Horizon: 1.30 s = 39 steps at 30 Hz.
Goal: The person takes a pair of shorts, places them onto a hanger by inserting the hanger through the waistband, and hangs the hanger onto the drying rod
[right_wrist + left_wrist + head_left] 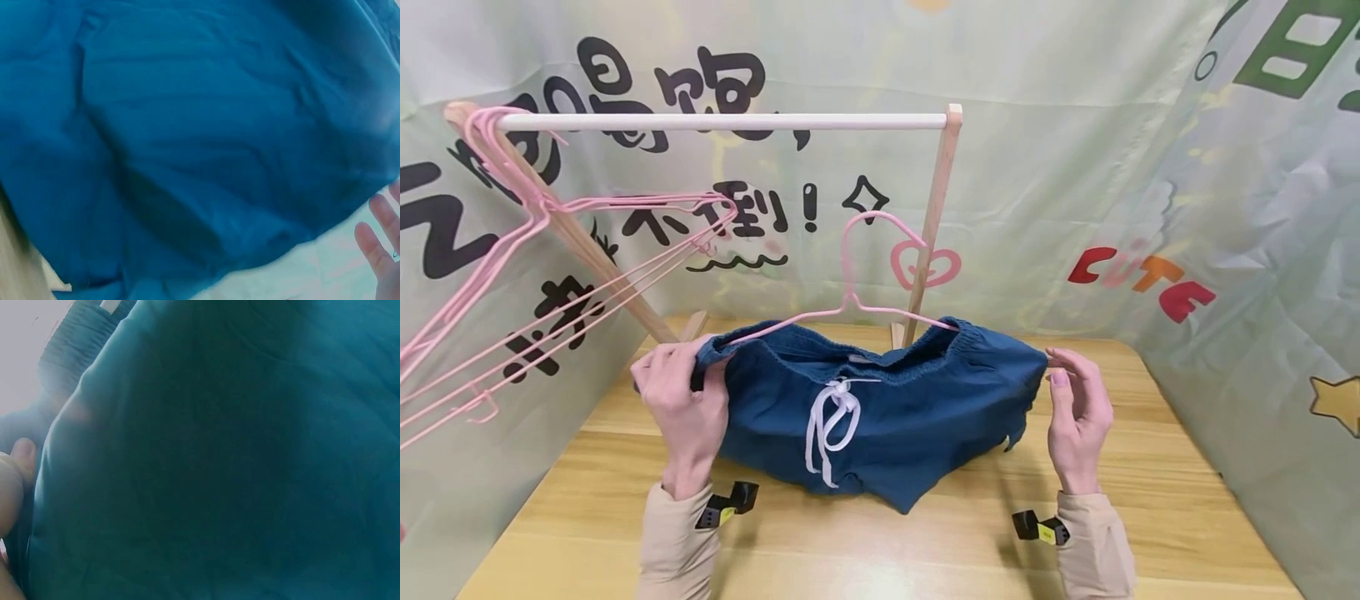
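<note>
Dark blue shorts (925, 417) with an elastic waistband and a white drawstring (833, 425) spread between the two hands over the table. A pink hanger (850, 302) sits inside the waistband, its hook upright and its arms running into both sides. My left hand (688, 400) pinches the left end of the waistband, thumb at the front; the left wrist view is mostly filled by blue cloth. My right hand (1081, 417) is at the right corner of the shorts, fingertips right at the cloth edge. In the right wrist view its fingers (375, 247) are loosely spread beside the cloth.
A rack with a white rail (722, 122) and wooden posts (934, 225) stands behind the shorts. Several pink hangers (535, 200) hang at its left end. Beneath is a wooden table (1180, 500); printed cloth walls (1037, 167) surround it.
</note>
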Motion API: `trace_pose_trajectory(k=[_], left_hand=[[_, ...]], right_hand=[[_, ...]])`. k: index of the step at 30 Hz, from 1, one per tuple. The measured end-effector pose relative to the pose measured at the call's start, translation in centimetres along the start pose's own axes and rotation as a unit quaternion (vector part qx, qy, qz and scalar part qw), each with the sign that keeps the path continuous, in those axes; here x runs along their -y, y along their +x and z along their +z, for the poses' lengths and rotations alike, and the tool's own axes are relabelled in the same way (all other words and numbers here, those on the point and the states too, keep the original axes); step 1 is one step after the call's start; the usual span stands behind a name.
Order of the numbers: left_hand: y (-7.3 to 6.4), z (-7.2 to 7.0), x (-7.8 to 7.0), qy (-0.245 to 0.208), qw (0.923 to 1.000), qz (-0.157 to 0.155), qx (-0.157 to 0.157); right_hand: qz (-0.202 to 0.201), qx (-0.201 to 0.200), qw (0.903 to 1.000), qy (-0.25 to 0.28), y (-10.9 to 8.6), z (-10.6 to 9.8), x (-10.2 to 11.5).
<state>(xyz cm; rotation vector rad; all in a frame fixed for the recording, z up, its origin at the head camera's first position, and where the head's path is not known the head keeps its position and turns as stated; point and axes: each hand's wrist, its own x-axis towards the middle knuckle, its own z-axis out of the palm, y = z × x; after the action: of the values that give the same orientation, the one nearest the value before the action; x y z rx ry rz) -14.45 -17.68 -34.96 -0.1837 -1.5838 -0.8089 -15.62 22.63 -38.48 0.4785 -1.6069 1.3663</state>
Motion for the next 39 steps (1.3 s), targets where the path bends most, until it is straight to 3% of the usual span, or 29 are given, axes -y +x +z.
trace_pose_trajectory(k=[5,13,20,27,34,39], left_hand=[[0.6,-0.8,0.7,0.020,0.9986,-0.021,-0.045],[2.0,-2.5,1.9,0.066,0.9931,-0.049,-0.084],[2.6,-3.7,2.5,0.097,0.9822,-0.085,-0.136],[3.7,-4.7,2.4,0.111,0.9730,-0.101,-0.176],[4.6,-5.6,3.2,0.126,0.9668,-0.115,-0.190],[4.9,-5.9,3.5,0.144,0.9654,-0.122,-0.180]], right_hand=[[0.001,0.005,0.9999,-0.011,0.1,-0.1,0.2],[-0.011,0.001,0.9999,-0.002,0.4,0.0,0.2],[-0.013,-0.005,0.9998,0.014,0.5,0.2,0.2],[-0.011,-0.006,0.9998,0.013,0.4,0.1,0.1],[-0.013,-0.003,0.9999,0.008,0.4,0.1,0.0],[-0.014,-0.001,0.9998,0.010,0.3,0.1,0.1]])
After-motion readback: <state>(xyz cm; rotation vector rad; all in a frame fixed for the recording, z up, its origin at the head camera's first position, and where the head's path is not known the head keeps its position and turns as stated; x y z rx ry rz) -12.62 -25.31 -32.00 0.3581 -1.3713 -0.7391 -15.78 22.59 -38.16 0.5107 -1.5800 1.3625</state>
